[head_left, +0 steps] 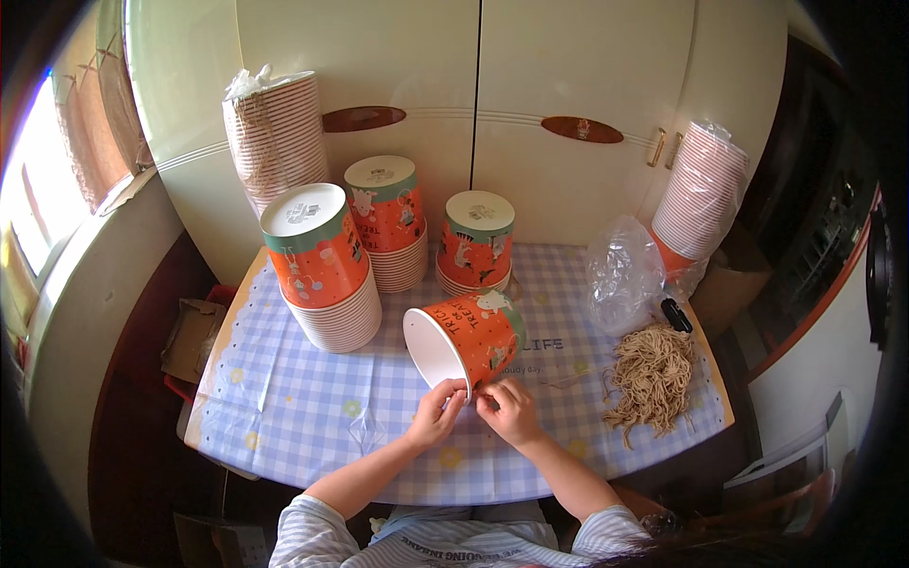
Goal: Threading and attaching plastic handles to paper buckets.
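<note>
Fisheye view taken from head, tilted down; counter (pixel 312 407) looked onto at close range, left hand (pixel 436 415) and right hand (pixel 509 413) framed below centre, cupboard (pixel 587 62) faced beyond.

Orange bucket (pixel 483 333): dark capitals on side wall, three short stacked lines, tilted, legible
Rear-left stack (pixel 386 220): similar dark lettering on orange wall, upside down
White bases of this stack, front-left stack (pixel 327 270) and middle stack (pixel 476 244): small dark print, too fine to read
Tablecloth (pixel 312 407): blue capitals partly behind orange bucket, smaller line beneath
Striped shirt (pixel 454 545): dark capitals across front
</note>
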The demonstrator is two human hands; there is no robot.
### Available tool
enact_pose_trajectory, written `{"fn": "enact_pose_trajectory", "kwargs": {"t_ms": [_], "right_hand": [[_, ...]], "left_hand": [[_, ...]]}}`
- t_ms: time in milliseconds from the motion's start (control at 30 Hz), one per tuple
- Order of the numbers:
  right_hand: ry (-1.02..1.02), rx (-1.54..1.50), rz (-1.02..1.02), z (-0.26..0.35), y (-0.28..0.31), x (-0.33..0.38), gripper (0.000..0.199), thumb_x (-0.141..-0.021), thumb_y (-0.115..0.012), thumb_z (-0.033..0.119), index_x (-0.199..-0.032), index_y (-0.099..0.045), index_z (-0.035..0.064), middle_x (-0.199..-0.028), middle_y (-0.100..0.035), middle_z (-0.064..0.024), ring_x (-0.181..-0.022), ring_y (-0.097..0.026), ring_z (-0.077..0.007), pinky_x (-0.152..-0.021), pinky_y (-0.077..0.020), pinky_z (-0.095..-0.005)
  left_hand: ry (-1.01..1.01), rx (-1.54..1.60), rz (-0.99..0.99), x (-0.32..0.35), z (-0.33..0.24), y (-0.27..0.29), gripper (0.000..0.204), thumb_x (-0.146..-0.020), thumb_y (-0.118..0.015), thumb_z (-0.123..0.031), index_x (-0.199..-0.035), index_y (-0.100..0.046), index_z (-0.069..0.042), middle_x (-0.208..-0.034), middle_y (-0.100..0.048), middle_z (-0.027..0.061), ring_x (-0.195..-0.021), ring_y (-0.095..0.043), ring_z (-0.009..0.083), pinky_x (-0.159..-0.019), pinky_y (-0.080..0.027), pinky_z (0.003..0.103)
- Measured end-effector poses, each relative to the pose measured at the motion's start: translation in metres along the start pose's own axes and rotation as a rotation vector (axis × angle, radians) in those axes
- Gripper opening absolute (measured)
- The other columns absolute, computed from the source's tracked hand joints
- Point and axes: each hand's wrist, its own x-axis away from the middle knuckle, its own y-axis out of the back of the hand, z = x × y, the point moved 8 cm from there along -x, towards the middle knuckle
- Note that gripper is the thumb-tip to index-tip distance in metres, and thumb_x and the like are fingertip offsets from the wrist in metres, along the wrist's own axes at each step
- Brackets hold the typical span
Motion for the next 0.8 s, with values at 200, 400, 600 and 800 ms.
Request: {"fn": "enact_pose_trajectory", "kwargs": {"t_ms": [200, 400, 600, 800], "right_hand": [[-0.013, -0.012, 0.011, -0.001, 0.000, 0.001, 0.018, -0.067, -0.065, 0.004, -0.082, -0.055, 0.0063, -0.077, -0.057, -0.0070, -0.071, -0.057, -0.0243, -0.062, -0.0483, -0.0338], [-0.018, -0.127, 0.082, 0.001, -0.004, 0.000, 0.025, -0.072, -0.067, 0.016, -0.089, -0.052, 0.0054, -0.078, -0.057, -0.0084, -0.072, -0.058, -0.0245, -0.061, -0.0473, -0.0332], [-0.138, -0.187, 0.024, -0.012, -0.008, 0.007, 0.033, -0.074, -0.067, 0.022, -0.092, -0.048, 0.0033, -0.078, -0.058, -0.0101, -0.069, -0.059, -0.0236, -0.058, -0.0473, -0.0329], [-0.184, -0.124, -0.003, -0.018, -0.003, 0.004, 0.028, -0.076, -0.064, 0.018, -0.093, -0.048, 0.0031, -0.071, -0.059, -0.0093, -0.059, -0.060, -0.0213, -0.053, -0.0478, -0.0312]], "left_hand": [[-0.047, -0.086, -0.010, -0.002, 0.000, 0.003, 0.011, -0.084, -0.055, -0.004, -0.094, -0.056, 0.000, -0.082, -0.059, 0.0092, -0.073, -0.057, 0.0145, -0.064, -0.046, 0.026], [-0.057, -0.140, 0.019, -0.003, -0.009, 0.003, 0.007, -0.081, -0.056, -0.001, -0.089, -0.056, -0.001, -0.082, -0.060, 0.0093, -0.072, -0.061, 0.0160, -0.063, -0.049, 0.027], [-0.132, -0.155, 0.041, 0.000, -0.016, -0.002, 0.007, -0.081, -0.052, 0.002, -0.087, -0.053, -0.001, -0.082, -0.060, 0.0083, -0.074, -0.061, 0.0161, -0.064, -0.050, 0.028], [-0.060, 0.180, 0.018, -0.003, -0.005, 0.003, 0.007, -0.086, -0.042, 0.002, -0.090, -0.047, 0.000, -0.089, -0.058, 0.0087, -0.080, -0.060, 0.0162, -0.067, -0.050, 0.028]]}}
